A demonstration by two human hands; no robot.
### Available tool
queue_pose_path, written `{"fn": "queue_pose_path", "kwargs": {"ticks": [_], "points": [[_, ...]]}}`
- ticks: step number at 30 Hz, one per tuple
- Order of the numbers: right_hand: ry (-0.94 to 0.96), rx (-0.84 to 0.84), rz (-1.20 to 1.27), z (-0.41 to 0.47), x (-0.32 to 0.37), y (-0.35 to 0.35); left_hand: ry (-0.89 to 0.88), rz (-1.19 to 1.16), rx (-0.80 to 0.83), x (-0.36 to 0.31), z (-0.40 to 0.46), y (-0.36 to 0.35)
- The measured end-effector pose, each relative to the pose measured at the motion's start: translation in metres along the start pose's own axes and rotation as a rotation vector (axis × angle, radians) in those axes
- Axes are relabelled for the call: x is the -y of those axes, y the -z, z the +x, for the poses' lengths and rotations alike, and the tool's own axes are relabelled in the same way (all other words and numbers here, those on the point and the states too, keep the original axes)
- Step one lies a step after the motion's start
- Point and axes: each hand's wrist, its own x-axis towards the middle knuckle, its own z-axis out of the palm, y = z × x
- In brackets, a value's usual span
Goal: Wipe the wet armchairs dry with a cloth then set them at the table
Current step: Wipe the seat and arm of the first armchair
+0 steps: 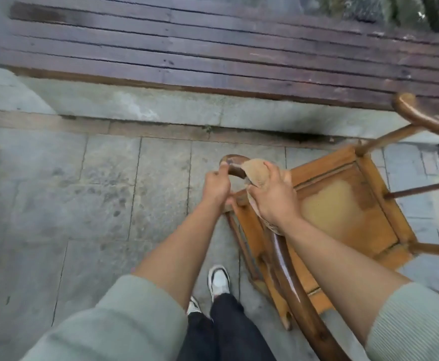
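Two bare hands work on one curved armrest. Our left hand (216, 184) curls round the scrolled end of the dark, glossy wooden arm rail (235, 165), thumb on top, fingers wrapped beneath. Just beside it, our right hand (273, 198) grips a tan, nubby cloth (256, 173) bunched over the same rail, fingers curled down across the fabric and pressing it onto the wood.

We see that rail sweeping back beneath our right forearm as part of an orange-brown wooden armchair (343, 204) with a square framed seat and a paler, matte inset panel. It stands on the grey stone paving (83, 191), turned at an angle to us, its far arm rising at the right edge of the view. The rail shows a bright sheen along its length; whether that is water or varnish we cannot tell.

Beyond the chair, a dark brown slatted wooden table (213, 48) spans the top of the view. Near us are pale green sleeves (114, 316), dark trousers and white trainers (219, 280). No writing or labels are readable.
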Motion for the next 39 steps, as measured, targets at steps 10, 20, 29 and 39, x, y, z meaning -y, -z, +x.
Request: {"fn": "queue_pose_path", "kwargs": {"ticks": [10, 20, 29, 39], "points": [[0.057, 0.068, 0.053, 0.069, 0.002, -0.013, -0.419, 0.827, 0.15, -0.048, 0.079, -0.026], [-0.231, 0.025, -0.216, -0.094, -0.009, 0.008, -0.209, 0.764, 0.536, -0.059, 0.099, -0.024], [-0.353, -0.005, -0.165, 0.081, 0.05, -0.02, 0.066, 0.414, 0.649, -0.049, 0.117, -0.014], [-0.42, -0.262, -0.554, -0.072, 0.023, -0.02, -0.036, 0.815, 0.592, -0.074, 0.122, -0.011]]}}
